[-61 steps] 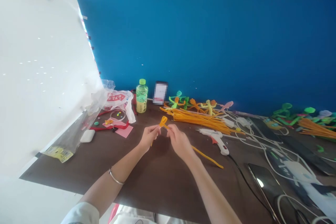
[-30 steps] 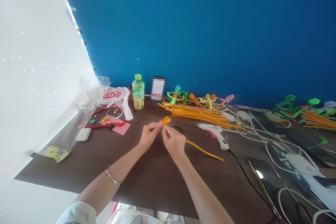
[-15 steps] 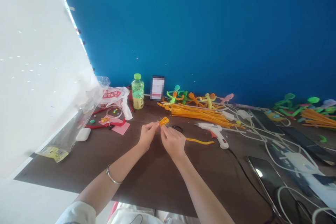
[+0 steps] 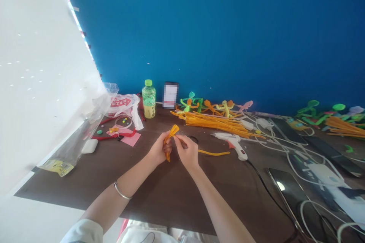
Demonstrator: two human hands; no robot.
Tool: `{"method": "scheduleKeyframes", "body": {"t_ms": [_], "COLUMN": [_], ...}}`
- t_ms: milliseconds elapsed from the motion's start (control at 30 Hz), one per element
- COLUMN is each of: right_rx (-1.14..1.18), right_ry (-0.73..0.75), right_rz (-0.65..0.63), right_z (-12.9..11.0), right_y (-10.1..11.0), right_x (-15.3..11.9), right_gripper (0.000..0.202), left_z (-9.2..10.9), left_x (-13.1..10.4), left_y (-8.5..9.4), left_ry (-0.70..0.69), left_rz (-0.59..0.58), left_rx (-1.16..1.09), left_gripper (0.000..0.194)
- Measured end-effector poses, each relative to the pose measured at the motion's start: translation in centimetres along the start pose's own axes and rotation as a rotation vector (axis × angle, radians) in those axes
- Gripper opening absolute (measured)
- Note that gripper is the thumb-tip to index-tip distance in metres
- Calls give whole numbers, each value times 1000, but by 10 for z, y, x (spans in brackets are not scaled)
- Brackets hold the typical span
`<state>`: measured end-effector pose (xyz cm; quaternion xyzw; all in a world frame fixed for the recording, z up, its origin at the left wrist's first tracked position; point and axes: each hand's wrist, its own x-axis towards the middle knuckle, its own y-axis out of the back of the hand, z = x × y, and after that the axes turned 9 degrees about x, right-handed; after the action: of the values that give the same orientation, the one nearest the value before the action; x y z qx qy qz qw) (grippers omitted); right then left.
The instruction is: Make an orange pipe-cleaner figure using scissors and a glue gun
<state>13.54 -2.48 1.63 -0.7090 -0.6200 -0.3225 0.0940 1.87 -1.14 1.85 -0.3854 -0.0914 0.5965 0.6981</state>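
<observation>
My left hand (image 4: 160, 148) is closed around a bent orange pipe cleaner (image 4: 173, 130). Its looped end sticks up above the fingers, and its tails hang out below the fist. Fingertips of my right hand (image 4: 186, 151) pinch the same pipe cleaner just under the loop, from the right side. A single loose orange pipe cleaner (image 4: 213, 153) lies on the table right of my right hand. Behind that hand, a dark ring-shaped thing, perhaps scissor handles (image 4: 193, 139), is partly hidden.
Behind my hands lies a bundle of orange pipe cleaners (image 4: 216, 122), with small pipe-cleaner figures (image 4: 226, 108) along the wall. A white glue gun (image 4: 232, 143), a phone (image 4: 293, 193) and cables are to the right. A green-capped bottle (image 4: 148, 100), plastic bags (image 4: 125, 106) and a white case (image 4: 89, 146) are left.
My left hand has turned and wrapped round the pipe cleaner, which now stands more upright with its tails showing below. My right hand's pinch has shifted slightly left and down.
</observation>
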Motion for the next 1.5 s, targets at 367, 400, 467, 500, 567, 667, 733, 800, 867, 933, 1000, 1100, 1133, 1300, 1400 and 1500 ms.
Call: {"method": "scheduleKeyframes", "body": {"t_ms": [367,400,467,500,567,667,733,800,867,933,1000,1100,1133,1300,1400,1500], "right_rx": [113,109,108,114,137,179,200,211,206,194,185,185,186,193,214,237], "right_ry": [-42,-42,-54,-66,-89,-106,-102,-86,-62,-42,-34,-34,-36,-65,-93,-129], "right_rz": [-44,-40,-37,-40,-54,-110,-159,-195,-201,-196,-191,-178,-172,-155,-183,-260], "right_z": [-3,-4,-4,-3,-2,0,2,3,4,5,6,6,6,3,1,-2], "right_y": [3,3,5,6,8,13,16,19,22,23,24,23,23,23,26,32], "right_x": [3,3,4,4,5,8,10,12,12,12,12,11,11,11,13,17], "right_gripper": [13,13,13,13,13,12,12,12,12,13,12,12,12,13,15,16], "left_z": [-2,-1,0,1,2,5,7,8,9,9,8,7,6,6,8,10], "left_x": [1,1,1,0,0,-2,-3,-4,-4,-3,-2,0,1,-2,-6,-8], "left_y": [-1,-1,-1,-1,0,1,2,3,4,4,5,7,7,6,5,5], "left_ry": [27,29,29,31,49,108,136,146,148,154,171,197,195,118,90,50], "left_rz": [48,46,37,30,11,-36,-77,-95,-93,-93,-106,-141,-154,-204,-285,-361], "left_rx": [27,31,31,30,40,80,105,127,148,166,179,188,184,163,205,285], "left_gripper": [39,38,34,32,27,26,27,27,27,26,25,27,27,20,17,18]}}
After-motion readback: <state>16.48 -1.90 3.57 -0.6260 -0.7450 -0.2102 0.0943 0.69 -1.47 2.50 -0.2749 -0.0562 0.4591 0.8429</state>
